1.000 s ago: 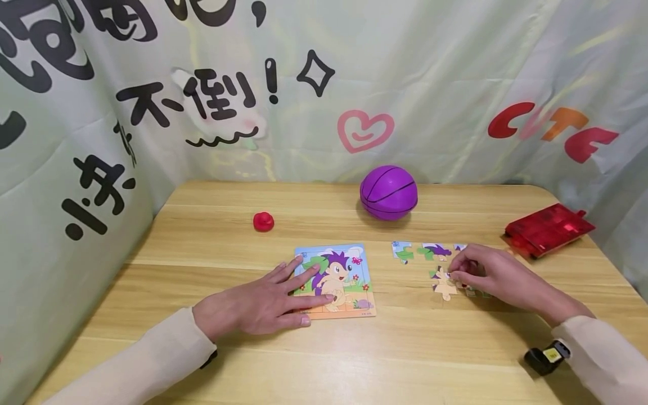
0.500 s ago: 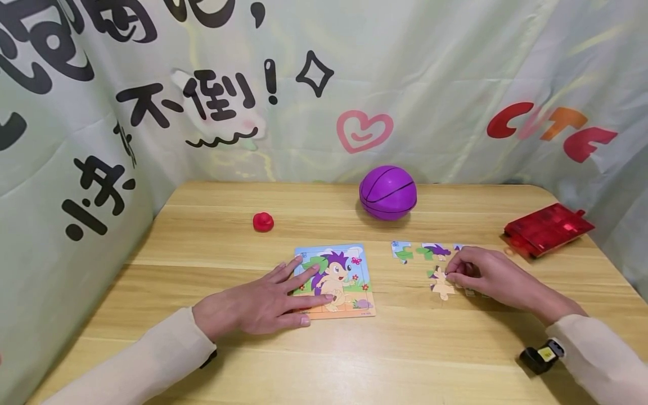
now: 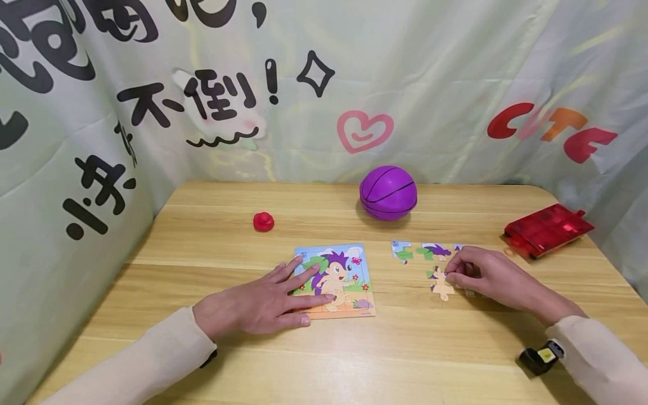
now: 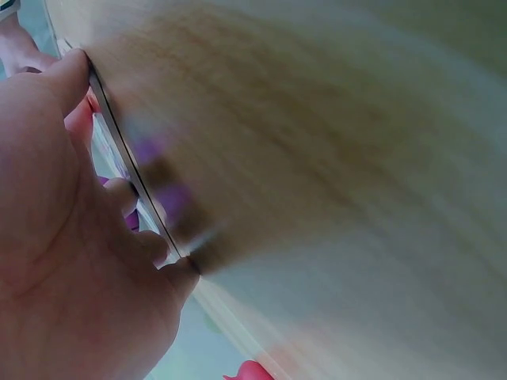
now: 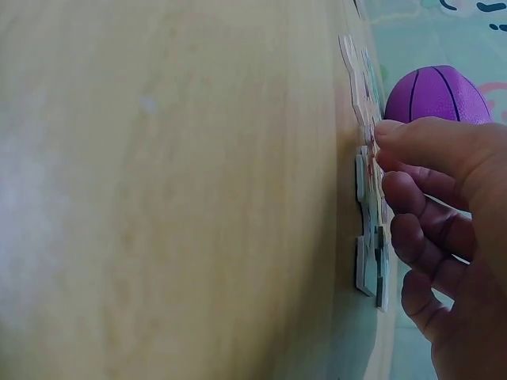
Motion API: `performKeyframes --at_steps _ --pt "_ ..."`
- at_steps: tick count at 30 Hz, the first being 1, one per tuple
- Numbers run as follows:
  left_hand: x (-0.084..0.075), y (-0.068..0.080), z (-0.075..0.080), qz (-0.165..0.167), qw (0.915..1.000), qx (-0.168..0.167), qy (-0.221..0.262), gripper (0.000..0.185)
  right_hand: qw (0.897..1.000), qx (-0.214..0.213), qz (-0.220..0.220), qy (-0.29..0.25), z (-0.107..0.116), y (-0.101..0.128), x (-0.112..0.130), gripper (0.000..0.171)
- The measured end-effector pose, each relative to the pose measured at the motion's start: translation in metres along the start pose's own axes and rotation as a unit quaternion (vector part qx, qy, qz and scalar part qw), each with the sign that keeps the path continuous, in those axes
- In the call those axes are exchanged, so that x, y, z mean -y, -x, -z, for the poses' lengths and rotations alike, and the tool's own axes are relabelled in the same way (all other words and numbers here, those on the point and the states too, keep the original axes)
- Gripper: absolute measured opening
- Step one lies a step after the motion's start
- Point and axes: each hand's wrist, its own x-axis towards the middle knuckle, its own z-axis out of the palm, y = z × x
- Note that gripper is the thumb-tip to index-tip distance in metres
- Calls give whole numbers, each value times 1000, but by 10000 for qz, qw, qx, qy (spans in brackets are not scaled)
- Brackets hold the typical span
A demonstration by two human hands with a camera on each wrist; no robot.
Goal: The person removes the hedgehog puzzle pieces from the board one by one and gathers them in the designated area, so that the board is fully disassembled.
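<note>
While my left hand [image 3: 255,306] lies flat, fingers straight, on the puzzle board [image 3: 349,281] mid-table [image 3: 202,247], right grip [image 3: 481,275] pinches a loose puzzle piece [image 3: 441,286] w/ curled fingertips, just beside other pieces [image 3: 420,251], right of the board.

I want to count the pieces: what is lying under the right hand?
Under the right hand lie loose puzzle pieces; its fingertips pinch one. A few edges show beside the palm, but how many it covers cannot be seen.
</note>
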Motion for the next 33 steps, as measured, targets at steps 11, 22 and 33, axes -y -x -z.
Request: performKeyframes --at_steps 11,22,33 --pt "1 -1 1 3 9999 123 75 54 9954 -643 652 -278 -7 -10 29 16" --pt "3 -1 1 13 9996 206 174 54 9887 408 1012 -1028 -46 -70 111 3" --pt "3 2 1 -214 9997 -9 132 53 9859 513 1418 -727 -94 -107 154 3"
